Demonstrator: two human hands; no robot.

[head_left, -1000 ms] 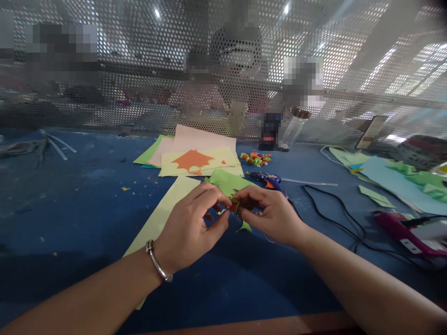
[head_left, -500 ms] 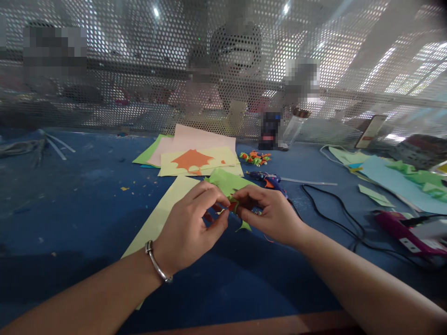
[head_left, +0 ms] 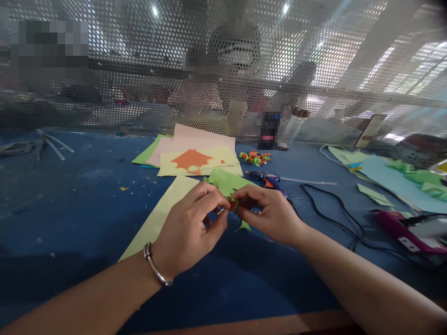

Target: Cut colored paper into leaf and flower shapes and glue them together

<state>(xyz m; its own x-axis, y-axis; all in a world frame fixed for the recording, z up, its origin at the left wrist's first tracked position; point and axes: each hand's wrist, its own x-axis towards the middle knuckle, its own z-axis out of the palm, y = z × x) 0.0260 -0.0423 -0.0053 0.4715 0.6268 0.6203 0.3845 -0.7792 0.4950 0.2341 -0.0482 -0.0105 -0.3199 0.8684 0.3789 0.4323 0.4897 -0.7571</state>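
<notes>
Between my fingertips is a small orange paper piece (head_left: pixel 232 204), with green paper against it. My left hand (head_left: pixel 193 221), with a silver bangle at its wrist, pinches it from the left. From the right, my right hand (head_left: pixel 267 209) closes thumb and fingers on the same small work; its exact shape is mostly hidden. Behind the fingers lies a light green paper sheet (head_left: pixel 226 180) with a cut edge. A green scrap (head_left: pixel 244 226) shows just below my right fingers. A pale yellow sheet (head_left: pixel 153 223) runs under my left hand.
Beyond my hands are stacked coloured sheets (head_left: pixel 204 139), an orange cut paper (head_left: pixel 192 160), small orange-and-green paper curls (head_left: pixel 256 158) and a blue glue gun (head_left: pixel 268 179). A black cable (head_left: pixel 335 223) and a magenta power strip (head_left: pixel 401 232) lie right. A perforated metal screen (head_left: pixel 139 70) stands behind.
My hands keep the same pinch around the small paper piece, with only a slight shift of the left hand. The view has moved very slightly.
</notes>
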